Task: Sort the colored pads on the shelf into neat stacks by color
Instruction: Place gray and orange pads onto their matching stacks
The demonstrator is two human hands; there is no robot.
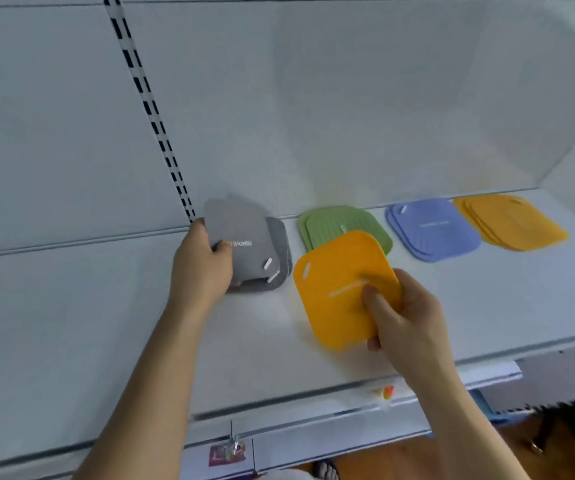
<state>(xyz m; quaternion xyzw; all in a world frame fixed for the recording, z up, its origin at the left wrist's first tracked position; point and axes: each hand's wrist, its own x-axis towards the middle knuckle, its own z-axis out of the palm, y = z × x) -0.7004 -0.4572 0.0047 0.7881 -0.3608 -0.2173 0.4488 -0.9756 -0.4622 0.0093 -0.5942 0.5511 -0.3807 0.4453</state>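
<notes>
My left hand grips a grey pad by its left edge, tilted up over a small grey stack on the white shelf. My right hand pinches an orange pad by its right side, held above the shelf in front of the green stack. Further right lie a blue stack and an orange stack, both flat near the back wall.
A slotted upright rail runs down the back panel to the shelf behind my left hand. The shelf's front edge carries a price strip with small labels. A lower shelf and wooden floor show at the bottom right.
</notes>
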